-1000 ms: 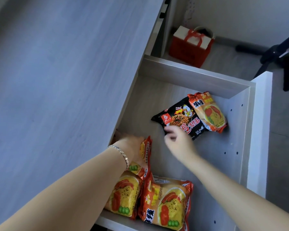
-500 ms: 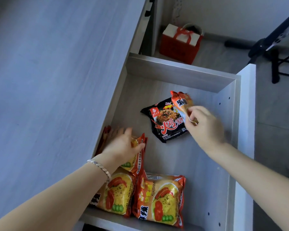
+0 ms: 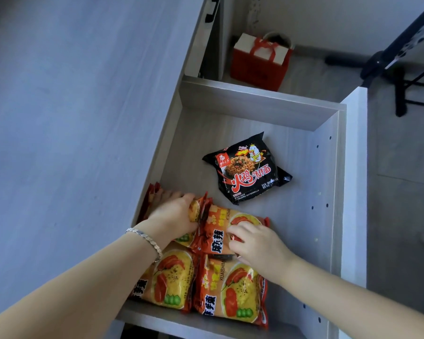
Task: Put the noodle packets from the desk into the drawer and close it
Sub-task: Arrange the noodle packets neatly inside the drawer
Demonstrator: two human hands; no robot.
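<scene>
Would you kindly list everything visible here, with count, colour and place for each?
Orange noodle packets: at least four, orange-red, near end of the drawer; more may be hidden under the desk edge.
Black noodle packet: one, black, alone mid-drawer.
Drawer: one, pale wood, pulled open.
Desk: one, grey wood, left.
Gift bag: one, red and white, on the floor beyond.
Black stand: one, upper right.
Bracelet: one, silver, left wrist.
Left hand: on a standing orange packet.
Right hand: on a flat orange packet.
</scene>
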